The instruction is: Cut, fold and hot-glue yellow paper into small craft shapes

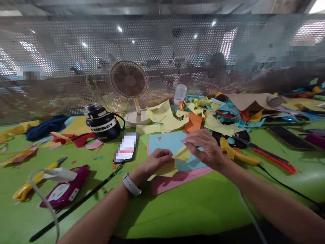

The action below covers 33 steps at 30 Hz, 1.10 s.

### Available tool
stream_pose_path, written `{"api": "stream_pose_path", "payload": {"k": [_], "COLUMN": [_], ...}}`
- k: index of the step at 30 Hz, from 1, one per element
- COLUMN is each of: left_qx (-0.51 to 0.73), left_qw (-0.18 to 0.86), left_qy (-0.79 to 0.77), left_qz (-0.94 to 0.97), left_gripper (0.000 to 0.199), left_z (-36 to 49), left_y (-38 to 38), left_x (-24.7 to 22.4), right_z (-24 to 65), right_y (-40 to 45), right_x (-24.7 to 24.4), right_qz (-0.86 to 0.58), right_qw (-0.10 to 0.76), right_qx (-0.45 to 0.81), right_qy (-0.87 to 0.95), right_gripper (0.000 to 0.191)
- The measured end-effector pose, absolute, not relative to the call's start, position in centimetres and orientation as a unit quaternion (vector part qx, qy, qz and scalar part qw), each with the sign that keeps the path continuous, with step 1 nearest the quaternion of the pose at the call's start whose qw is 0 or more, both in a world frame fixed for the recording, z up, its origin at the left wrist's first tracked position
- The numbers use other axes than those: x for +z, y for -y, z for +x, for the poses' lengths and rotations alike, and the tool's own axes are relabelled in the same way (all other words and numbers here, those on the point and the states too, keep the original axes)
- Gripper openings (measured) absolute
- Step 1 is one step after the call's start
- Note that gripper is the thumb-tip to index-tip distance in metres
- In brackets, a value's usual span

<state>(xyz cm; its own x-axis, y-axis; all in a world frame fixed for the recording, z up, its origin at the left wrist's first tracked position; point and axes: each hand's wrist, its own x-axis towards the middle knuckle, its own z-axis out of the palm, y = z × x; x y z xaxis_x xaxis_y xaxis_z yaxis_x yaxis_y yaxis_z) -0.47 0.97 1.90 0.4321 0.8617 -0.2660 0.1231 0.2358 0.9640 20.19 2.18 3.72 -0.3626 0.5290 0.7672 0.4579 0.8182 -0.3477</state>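
Note:
Over the stack of coloured sheets, my left hand [159, 160] pinches a yellow piece of paper [166, 170]; a folded-looking yellow flap [182, 154] juts out beyond its fingertips. Close to the flap's right side is my right hand [204, 149], with bent fingers and thumb brought together. Whatever sits between those fingertips is too small to make out. Beneath both hands lie a light blue sheet [167, 139] with small orange marks and a pink sheet [172, 182]. A white watch band circles my left wrist.
A yellow glue gun [237, 153] and red-handled tool [275, 159] lie right. Paper scraps [162, 115] pile behind, beside a small fan [129, 79]. Left are a black flask [103, 122], a lit phone [126, 147], a purple device [67, 189] and a yellow-handled cutter [35, 181].

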Motion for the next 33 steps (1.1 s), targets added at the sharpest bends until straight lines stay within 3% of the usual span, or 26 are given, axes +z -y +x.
{"api": "stream_pose_path", "payload": {"k": [4,8,10,14,19,25,33], "left_qx": [0.246,0.258,0.329,0.541,0.508,0.473,0.54], "left_qw": [0.637,0.648,0.662,0.658,0.736,0.715,0.643], "left_qy": [-0.421,-0.402,-0.412,-0.434,-0.371,-0.389,-0.423], "left_qz": [0.597,0.593,0.532,0.294,0.25,0.337,0.341], "left_gripper": [0.019,0.017,0.018,0.012,0.012,0.031,0.029], "left_z": [-0.5,-1.2,-1.6,-2.0,-0.5,1.6,2.0], "left_y": [-0.6,-1.6,-2.5,-3.9,-2.8,-0.9,-0.8], "left_x": [2.1,1.7,1.5,1.1,1.1,-0.1,0.2], "right_z": [20.1,20.8,21.1,20.8,19.3,17.9,17.6], "right_y": [-2.2,-2.5,-2.7,-3.0,-2.7,-2.0,-1.7], "right_x": [3.7,3.5,3.6,3.6,2.7,1.6,0.6], "right_qz": [-0.272,-0.309,-0.349,-0.438,-0.441,-0.447,-0.43], "right_qw": [0.306,0.202,0.18,0.278,0.366,0.373,0.354], "right_qx": [0.05,0.202,0.31,0.509,0.673,0.66,0.63], "right_qy": [0.911,0.907,0.866,0.687,0.468,0.474,0.541], "right_gripper": [0.02,0.02,0.023,0.021,0.016,0.027,0.043]}}
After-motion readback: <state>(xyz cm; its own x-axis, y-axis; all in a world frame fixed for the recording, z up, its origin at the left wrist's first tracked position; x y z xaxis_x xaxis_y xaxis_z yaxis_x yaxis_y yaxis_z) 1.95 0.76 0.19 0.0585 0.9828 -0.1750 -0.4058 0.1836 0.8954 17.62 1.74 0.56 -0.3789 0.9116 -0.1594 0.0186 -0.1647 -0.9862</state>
